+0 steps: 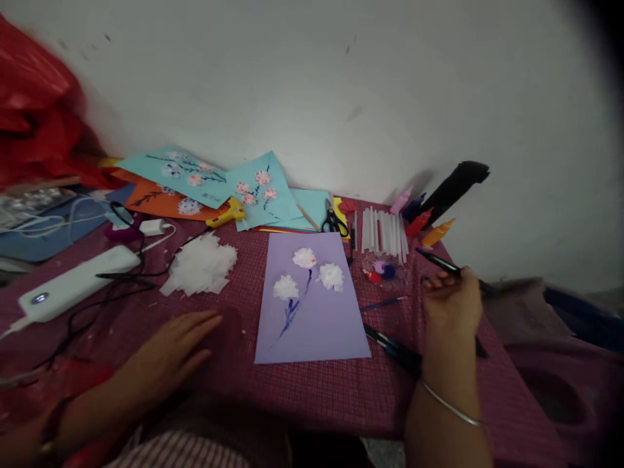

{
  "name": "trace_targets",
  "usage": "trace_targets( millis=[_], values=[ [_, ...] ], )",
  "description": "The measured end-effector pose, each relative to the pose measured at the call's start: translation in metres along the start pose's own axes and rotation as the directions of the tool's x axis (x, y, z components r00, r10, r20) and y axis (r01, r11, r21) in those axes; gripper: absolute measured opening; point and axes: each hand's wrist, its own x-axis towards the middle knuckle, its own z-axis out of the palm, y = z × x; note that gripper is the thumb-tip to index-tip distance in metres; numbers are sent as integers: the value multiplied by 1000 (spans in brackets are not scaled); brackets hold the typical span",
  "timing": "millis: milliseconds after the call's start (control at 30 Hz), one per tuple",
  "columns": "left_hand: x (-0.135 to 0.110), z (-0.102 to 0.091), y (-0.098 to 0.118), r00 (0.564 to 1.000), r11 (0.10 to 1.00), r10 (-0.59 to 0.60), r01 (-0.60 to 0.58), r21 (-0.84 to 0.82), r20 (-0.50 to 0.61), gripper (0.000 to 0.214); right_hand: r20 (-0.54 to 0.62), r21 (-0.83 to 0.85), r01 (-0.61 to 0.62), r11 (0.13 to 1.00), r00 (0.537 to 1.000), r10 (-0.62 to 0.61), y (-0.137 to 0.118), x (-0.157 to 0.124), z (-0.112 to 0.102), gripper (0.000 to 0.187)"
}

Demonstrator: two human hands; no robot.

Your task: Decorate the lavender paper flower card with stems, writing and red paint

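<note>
A light purple sheet (331,331) lies on the table in front of me. It bears three white ruffled paper flowers (305,258) and dark blue painted stems (288,316). My left hand (170,348) rests on the tabletop left of the sheet, fingers stretched out and holding nothing. Right of the sheet, my right hand (453,302) is closed around a slim dark pen or brush (441,261), whose bluish tip points left, away from the paper. A thin blue paintbrush (384,303) lies between the sheet and this hand. Nearer to me is a black-handled tool (390,344).
White paper pieces (202,263) are heaped left of the sheet. A yellow glue gun (229,213), scissors (334,221), white sticks (384,233) and coloured paint tubes (437,233) stand or lie behind. A white power strip (80,283) with black cables occupies the left. Finished flower cards (263,192) lean near the wall.
</note>
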Motion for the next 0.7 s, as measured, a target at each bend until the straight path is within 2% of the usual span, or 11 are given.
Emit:
trace_targets(
  millis=[33,100,167,233,333,433,567,600,633,667,700],
  values=[
    [-12,7,-8,998,998,-59,60,23,-26,44,23,44,-72,996,997,71,-1,-2,0,20],
    [-30,22,-15,994,996,-73,77,50,-77,39,50,56,-147,987,988,145,-1,-7,2,16],
    [-38,33,-12,992,994,-84,90,66,-90,38,162,77,-175,982,974,161,-2,-14,5,12],
    [-39,38,-7,989,991,-118,123,54,-85,38,303,115,-241,964,933,197,-2,-21,7,10],
    [-35,37,-4,983,984,-180,180,-8,-45,40,453,128,-374,919,846,282,3,-31,11,14],
    [-31,32,-2,971,970,-240,240,-44,-12,40,510,82,-469,879,778,367,13,-37,14,13],
    [-4,15,17,954,932,-299,296,-211,15,33,499,-3,-497,868,751,432,31,-40,18,12],
    [8,9,26,928,875,-373,361,-322,25,30,491,-10,-496,868,754,436,35,-42,18,12],
    [20,4,36,875,759,-481,442,-478,47,31,486,-12,-494,869,757,437,38,-43,19,11],
    [33,-1,46,784,544,-611,513,-664,105,35,482,-12,-492,870,760,436,40,-45,20,9],
    [45,-6,56,694,267,-679,539,-799,241,42,479,-14,-489,872,762,436,41,-47,22,8]
  ],
)
